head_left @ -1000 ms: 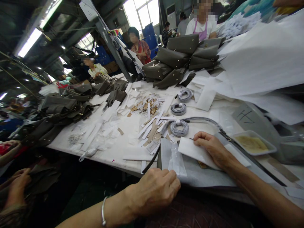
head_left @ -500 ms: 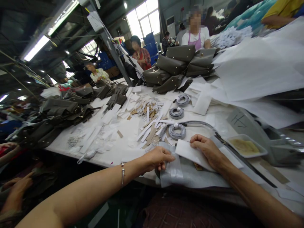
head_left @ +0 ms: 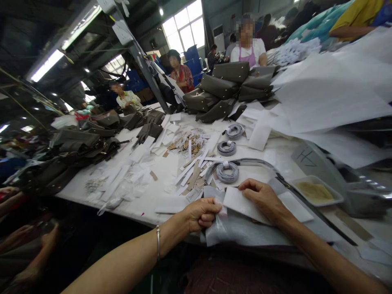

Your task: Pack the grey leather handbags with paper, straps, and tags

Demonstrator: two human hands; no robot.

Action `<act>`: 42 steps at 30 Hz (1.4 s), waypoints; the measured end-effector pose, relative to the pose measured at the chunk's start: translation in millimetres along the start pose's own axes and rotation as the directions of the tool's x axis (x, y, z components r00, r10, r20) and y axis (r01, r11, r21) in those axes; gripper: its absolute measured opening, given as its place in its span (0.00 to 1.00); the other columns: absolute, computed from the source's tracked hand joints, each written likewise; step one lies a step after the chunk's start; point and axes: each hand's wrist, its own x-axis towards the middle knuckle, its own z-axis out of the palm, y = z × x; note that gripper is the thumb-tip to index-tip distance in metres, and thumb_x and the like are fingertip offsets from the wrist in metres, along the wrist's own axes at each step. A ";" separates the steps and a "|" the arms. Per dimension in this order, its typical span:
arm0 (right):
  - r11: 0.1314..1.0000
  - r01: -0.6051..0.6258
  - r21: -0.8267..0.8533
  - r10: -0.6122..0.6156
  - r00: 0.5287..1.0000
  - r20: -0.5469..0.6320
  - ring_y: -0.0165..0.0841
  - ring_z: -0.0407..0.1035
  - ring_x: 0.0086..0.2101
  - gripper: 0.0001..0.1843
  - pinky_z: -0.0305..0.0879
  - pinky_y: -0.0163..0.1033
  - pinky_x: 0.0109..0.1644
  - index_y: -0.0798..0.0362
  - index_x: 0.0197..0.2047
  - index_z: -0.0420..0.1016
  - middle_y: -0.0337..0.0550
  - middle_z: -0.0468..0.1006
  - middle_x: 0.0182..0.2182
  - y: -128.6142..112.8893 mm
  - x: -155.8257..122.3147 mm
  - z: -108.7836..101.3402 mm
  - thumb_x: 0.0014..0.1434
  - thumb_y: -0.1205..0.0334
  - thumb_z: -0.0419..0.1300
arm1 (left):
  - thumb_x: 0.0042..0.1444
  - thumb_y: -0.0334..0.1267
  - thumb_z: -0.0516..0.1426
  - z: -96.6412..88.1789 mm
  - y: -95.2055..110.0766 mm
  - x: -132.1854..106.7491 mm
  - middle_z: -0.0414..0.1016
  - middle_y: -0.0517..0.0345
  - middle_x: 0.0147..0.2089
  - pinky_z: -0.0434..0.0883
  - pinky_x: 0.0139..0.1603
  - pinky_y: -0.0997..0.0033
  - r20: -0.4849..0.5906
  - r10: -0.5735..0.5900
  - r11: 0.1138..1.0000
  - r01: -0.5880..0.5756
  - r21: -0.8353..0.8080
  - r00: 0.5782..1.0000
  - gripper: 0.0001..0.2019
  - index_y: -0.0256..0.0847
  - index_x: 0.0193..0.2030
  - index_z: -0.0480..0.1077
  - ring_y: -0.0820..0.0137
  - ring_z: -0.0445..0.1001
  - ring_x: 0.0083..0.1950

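Near the table's front edge, my left hand (head_left: 202, 213) is closed, thumb against fingers, pinching the left edge of a thin translucent sheet (head_left: 228, 228). My right hand (head_left: 263, 196) grips the upper edge of a white rectangular card (head_left: 239, 203), which lies over that sheet. The fingertips of my right hand bend over the card, and part of the card is hidden under the palm. Just behind the card sits a coiled grey strap (head_left: 227, 173), with a length running right to a dark buckled part (head_left: 283, 180).
A shallow tray of yellowish paste (head_left: 315, 192) stands at right before a grey machine (head_left: 330, 175). Paper strips (head_left: 191, 175) and two more coils (head_left: 226, 148) lie behind. Dark bags (head_left: 226, 83) are piled at the back, large white sheets (head_left: 337, 90) at right. Co-workers sit around.
My left hand has turned and its fingers have closed in on the sheet's edge. The white card has shifted slightly left and down, covering the brown-gold piece that showed beneath it.
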 end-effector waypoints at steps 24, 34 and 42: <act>0.912 0.327 -0.249 -0.253 0.924 0.287 0.35 0.70 0.37 0.06 0.63 0.41 0.44 0.50 0.34 0.66 0.38 0.74 0.32 -1.9 12.2 20.7 0.51 0.66 0.57 | 0.60 0.51 0.53 8.3 -18.3 -5.4 0.62 0.68 0.17 0.53 0.13 0.81 -0.070 0.383 0.781 -0.283 0.557 0.921 0.16 0.40 0.33 0.66 0.80 0.56 0.13; 0.841 0.440 -0.315 -0.374 0.893 0.251 0.35 0.67 0.35 0.03 0.58 0.43 0.45 0.50 0.31 0.69 0.39 0.75 0.31 3.0 0.3 23.3 0.57 0.64 0.57 | 0.47 0.30 0.57 6.7 -14.4 2.7 0.69 0.65 0.29 0.61 0.30 0.74 -0.194 0.622 0.458 -0.153 0.876 0.758 0.08 0.41 0.35 0.65 0.73 0.68 0.30; 0.766 0.524 -0.372 -0.425 0.848 0.318 0.35 0.67 0.37 0.04 0.57 0.42 0.46 0.51 0.33 0.71 0.38 0.76 0.32 5.3 0.8 24.1 0.59 0.68 0.57 | 0.47 0.30 0.53 6.8 -11.2 7.8 0.62 0.63 0.26 0.56 0.31 0.72 -0.167 0.624 0.381 -0.110 0.918 0.764 0.06 0.41 0.23 0.59 0.72 0.62 0.30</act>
